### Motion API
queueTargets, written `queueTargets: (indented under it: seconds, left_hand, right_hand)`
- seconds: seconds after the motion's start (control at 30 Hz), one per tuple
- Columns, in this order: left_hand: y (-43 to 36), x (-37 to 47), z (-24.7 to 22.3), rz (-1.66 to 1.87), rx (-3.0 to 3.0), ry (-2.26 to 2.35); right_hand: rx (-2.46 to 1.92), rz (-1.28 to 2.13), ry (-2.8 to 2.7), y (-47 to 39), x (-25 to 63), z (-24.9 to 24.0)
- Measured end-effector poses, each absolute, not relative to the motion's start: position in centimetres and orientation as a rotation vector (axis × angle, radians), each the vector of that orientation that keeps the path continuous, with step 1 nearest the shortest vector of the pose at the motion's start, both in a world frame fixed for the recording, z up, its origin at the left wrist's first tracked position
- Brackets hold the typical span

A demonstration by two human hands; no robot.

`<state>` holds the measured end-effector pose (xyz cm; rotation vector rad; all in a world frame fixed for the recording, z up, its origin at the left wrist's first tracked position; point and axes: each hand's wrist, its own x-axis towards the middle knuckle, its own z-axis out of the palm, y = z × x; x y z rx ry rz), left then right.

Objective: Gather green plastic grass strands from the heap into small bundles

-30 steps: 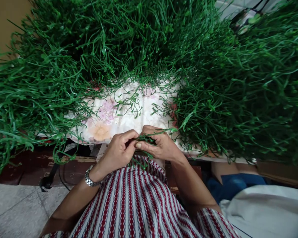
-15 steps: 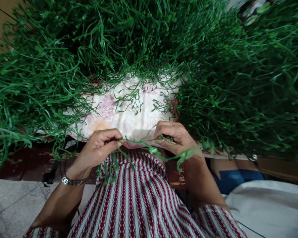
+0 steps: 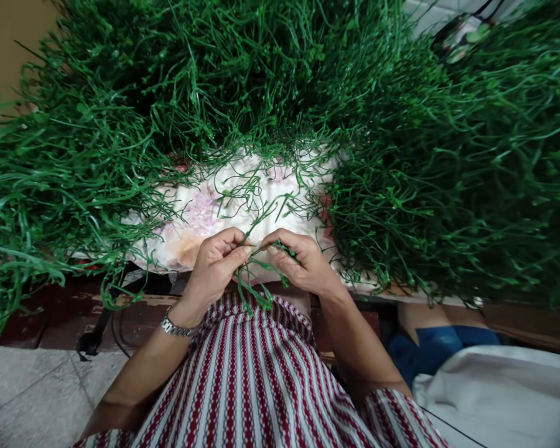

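Observation:
My left hand [image 3: 224, 255], with a metal watch on its wrist, is closed in a pinch on a branched green plastic plant stem [image 3: 254, 283]. Its forks hang below the fingertips, and part of it sticks up above them. Close beside it, my right hand [image 3: 296, 255] is also closed, pinching thin green stems whose ends show between the fingers. The fingertips of both hands nearly meet over the near edge of a floral cloth [image 3: 186, 246]. On that cloth, just beyond the hands, lie several loose green stems [image 3: 247, 186].
Large heaps of green plastic stems surround the cloth: a left heap [image 3: 74, 180], a back heap [image 3: 242, 68] and a right heap [image 3: 448, 193]. At lower right are another person's knees in blue shorts [image 3: 443, 339] and a white cloth [image 3: 499, 392].
My hands have come together from farther apart, the left moving right and the right moving left. The stem between them, stretched out sideways before, now points up and down at the left fingertips.

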<state>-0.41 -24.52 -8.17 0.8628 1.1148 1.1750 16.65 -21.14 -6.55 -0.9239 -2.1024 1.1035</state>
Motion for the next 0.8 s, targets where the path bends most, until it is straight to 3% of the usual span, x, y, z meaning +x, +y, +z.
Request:
queueTargets:
  seconds: [0.23, 0.43, 0.8]
  left_hand:
    - [-24.9, -0.1, -8.3, 1.127, 1.258, 1.332]
    - [-24.0, 0.7, -8.1, 1.184, 1.481, 1.457]
    - [-23.1, 0.3, -8.3, 1.296, 1.025, 1.154]
  right_hand:
    - [-1.014, 1.332, -2.087, -21.2, 16.0, -6.9]
    - [-1.128, 1.33, -2.15, -21.2, 15.9, -7.1]
    - [-0.972, 1.339, -2.146, -21.6, 15.6, -6.9]
